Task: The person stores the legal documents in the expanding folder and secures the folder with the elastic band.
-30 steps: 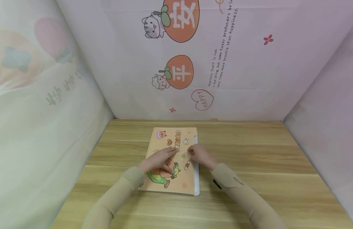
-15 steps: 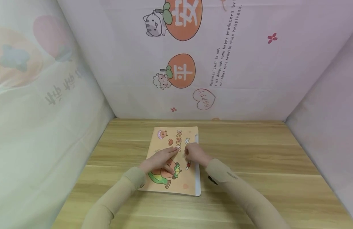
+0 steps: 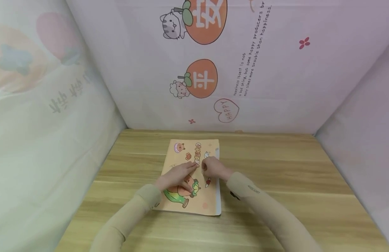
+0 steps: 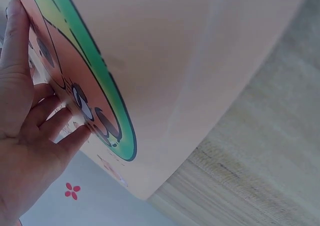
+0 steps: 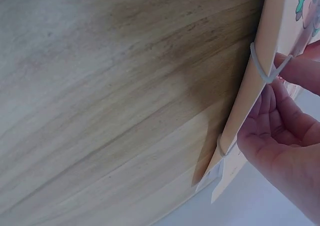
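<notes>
A peach-coloured folder (image 3: pixel 181 161) with a capybara print lies on the table, its cover closed. My left hand (image 3: pixel 178 175) rests on the cover with its fingers extended; in the left wrist view the fingers (image 4: pixel 60 121) touch the printed face. At the folder's right side, my right hand (image 3: pixel 211 167) is curled over the cover. In the right wrist view a thin whitish cord (image 5: pixel 260 66) bends round the folder's edge to the fingertips, and the right hand (image 5: pixel 285 121) appears to pinch it. The exact contact is partly hidden by the fingers.
A pale strip (image 3: pixel 218 201) shows along the folder's right edge. The wood-grain table (image 3: pixel 276 168) extends on both sides. Printed cloth walls (image 3: pixel 270 115) stand behind and at the sides.
My right hand has shifted left from the folder's right edge further over the cover, and now hides the small round spot seen there before. The left hand stays in place.
</notes>
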Available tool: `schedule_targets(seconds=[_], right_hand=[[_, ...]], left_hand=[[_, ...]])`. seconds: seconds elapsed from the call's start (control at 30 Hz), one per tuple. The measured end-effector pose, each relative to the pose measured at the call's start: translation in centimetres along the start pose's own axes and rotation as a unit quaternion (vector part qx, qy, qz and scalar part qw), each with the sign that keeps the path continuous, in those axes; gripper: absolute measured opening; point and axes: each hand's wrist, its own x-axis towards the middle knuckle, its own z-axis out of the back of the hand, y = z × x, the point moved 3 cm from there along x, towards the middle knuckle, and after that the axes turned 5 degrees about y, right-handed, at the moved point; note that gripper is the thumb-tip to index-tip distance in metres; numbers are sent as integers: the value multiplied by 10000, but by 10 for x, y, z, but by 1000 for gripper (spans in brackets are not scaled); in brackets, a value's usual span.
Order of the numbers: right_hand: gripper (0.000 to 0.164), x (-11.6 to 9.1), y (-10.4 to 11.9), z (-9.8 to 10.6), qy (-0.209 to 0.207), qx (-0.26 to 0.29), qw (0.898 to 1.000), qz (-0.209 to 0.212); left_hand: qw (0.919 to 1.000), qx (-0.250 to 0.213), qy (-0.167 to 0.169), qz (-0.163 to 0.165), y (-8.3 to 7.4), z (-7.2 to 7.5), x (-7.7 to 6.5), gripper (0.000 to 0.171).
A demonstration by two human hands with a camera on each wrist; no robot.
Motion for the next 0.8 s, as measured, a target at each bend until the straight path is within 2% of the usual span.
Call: schedule_targets(seconds=[0.33,0.53,0.8], right_hand=[[4,0,12,-4,57,218,9997,126],[7,-2,13,-5,218,-97,9997,6],[7,-4,13,-3,262,-140,9996,-30]], left_hand=[[9999,93,-28,86,-1,1,-9,108],[9999,152,-41,-36,-5,-1,-7,106],[10000,-26,48,67,-6,-1,-8,107]])
